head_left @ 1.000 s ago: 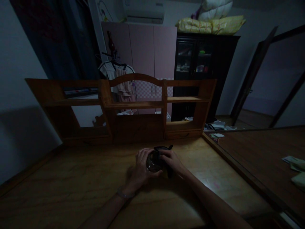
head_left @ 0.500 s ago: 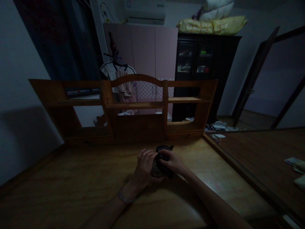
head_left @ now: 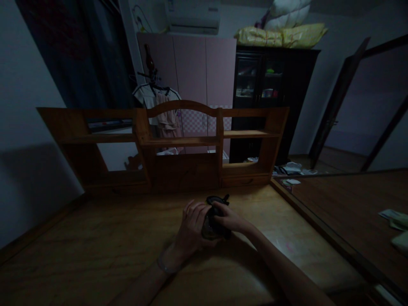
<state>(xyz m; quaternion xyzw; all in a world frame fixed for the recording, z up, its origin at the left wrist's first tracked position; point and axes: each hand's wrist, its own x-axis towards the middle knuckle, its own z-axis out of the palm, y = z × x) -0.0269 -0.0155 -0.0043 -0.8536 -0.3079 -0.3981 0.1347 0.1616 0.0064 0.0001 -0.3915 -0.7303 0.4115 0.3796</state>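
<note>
Holding a rounded, black-and-clear, glassy-looking object (head_left: pixel 208 228) with left hand (head_left: pixel 192 223) cupped around at nine o'clock and right hand (head_left: pixel 230 219) clamped on at three, probably for steadiness.

Left hand (head_left: pixel 191 224) curved (fingers high, thumb low), right hand (head_left: pixel 230 218) close beside it, fingers bent
</note>
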